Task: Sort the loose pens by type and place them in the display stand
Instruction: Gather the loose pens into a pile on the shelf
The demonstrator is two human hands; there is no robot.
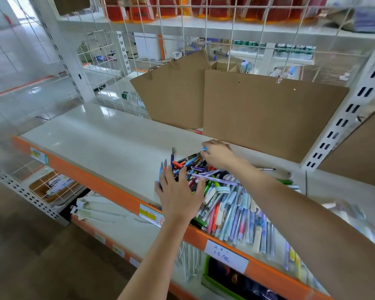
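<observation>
Along the orange front edge of the shelf point(91, 135), far left, a small price tag point(39, 155) is too blurred for me to read. Near it, my left grip point(179, 192) lies flat with fingers spread on the left fringe of the pen pile point(221, 198); it is released and holds nothing, though its fingertips touch a few pens point(163, 166) set apart, tips pointing to the back edge.

The pens look light, stiff and smooth, so I judge they roll and slide easily and tangle when heaped. I would pinch one at mid-barrel, not by the cap, which may pull off. The pastel capped ones point(243, 215) toward the front edge lie roughly parallel and could be gathered several at once.

Below my left wrist a yellow tag point(148, 214) carries red marks I cannot make out. My right grip point(218, 154) reaches to the back of the pile, under the brown paper bags point(258, 113), fingers curled round something blue point(204, 149), probably a pen; I cannot tell which kind.

Further right on the orange edge, a white label point(226, 255) bears blue handwriting, illegible to me. No display stand is in view.
</observation>
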